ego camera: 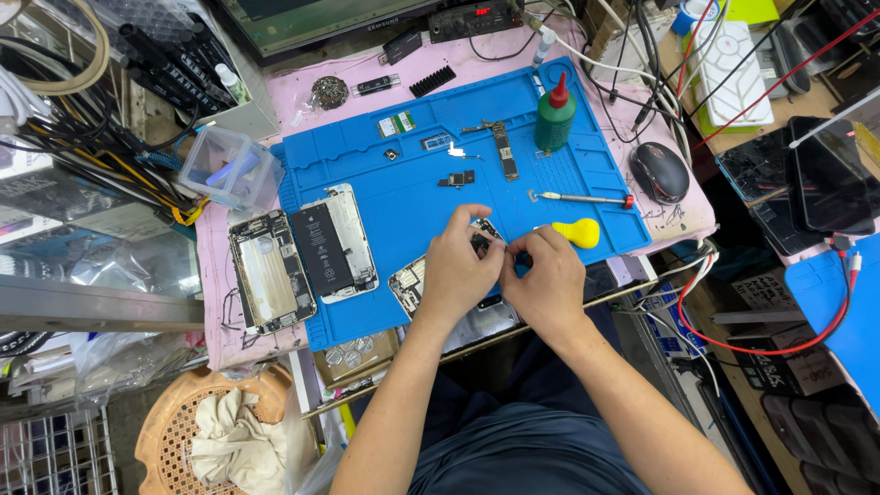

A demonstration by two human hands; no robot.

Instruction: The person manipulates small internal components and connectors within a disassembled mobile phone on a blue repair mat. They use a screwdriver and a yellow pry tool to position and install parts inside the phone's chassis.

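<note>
Right now your two hands meet over the near edge of the blue mat (403,197). Your left hand (456,270) lies on an opened phone (412,282) that sits at the mat's near edge, its fingers curled and its thumb and forefinger pinched on a small dark part (483,240) at the phone's far end. Your right hand (547,280) comes in from the right, its fingertips (521,246) closed on something tiny just beside that same part; what it pinches is too small to make out. The two hands touch at the fingertips.

Just right of your right hand a yellow blob-shaped tool (578,232) lies on the mat, and a little farther off lies a screwdriver (582,198) with a red end. A green bottle (555,115) with a red nozzle stands toward the far right of the mat, with a narrow circuit board (502,150) just left of it. At the mat's left edge two more opened phone bodies lie side by side: one with a black battery (321,246), and one bare metal shell (269,272) resting partly off the mat on the pink cloth (213,275). A black mouse (659,171) sits on the right, off the mat.
</note>
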